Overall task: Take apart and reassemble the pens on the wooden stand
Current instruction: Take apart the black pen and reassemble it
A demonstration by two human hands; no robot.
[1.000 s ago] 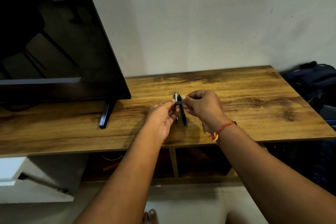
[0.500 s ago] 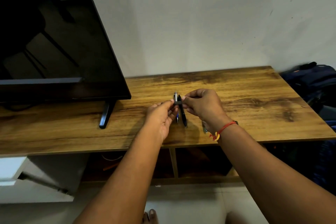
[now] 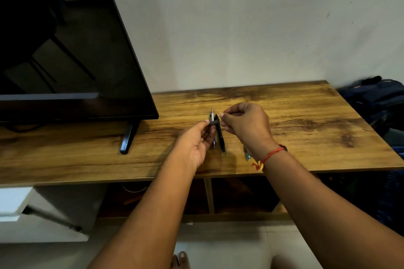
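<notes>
Wooden stand: a long, brown, grained top against the wall, with open compartments underneath split by an upright divider.
Left hand: raised over the middle of the stand, palm turned partly up, thumb and fingertips pinching the left end of a short dark pen piece.
Right hand: fingers curled in, thumb and forefinger closed in a pinch at the right end of that same piece (it is too small to tell exactly which part they grip).
Short dark pen piece: held level between the two hands, crossing just above the pens that lie on the stand.
White pen: lying on the stand with its tip pointing toward the front edge, partly hidden by the left hand's fingers.
Black pen: lying just beside the white pen, on its right and nearly parallel, tip also toward the front edge.
Third pen: only a clear, bluish end shows from behind the right wrist, near the front edge and apart from the other two.
Red thread: tied round the right wrist, with a yellow knot hanging at the near side.
Television: dark screen on the left of the stand, one black foot planted on the wood.
Dark bag: sitting beyond the stand's right end, against the wall.
Wall: pale and scuffed with small marks.
</notes>
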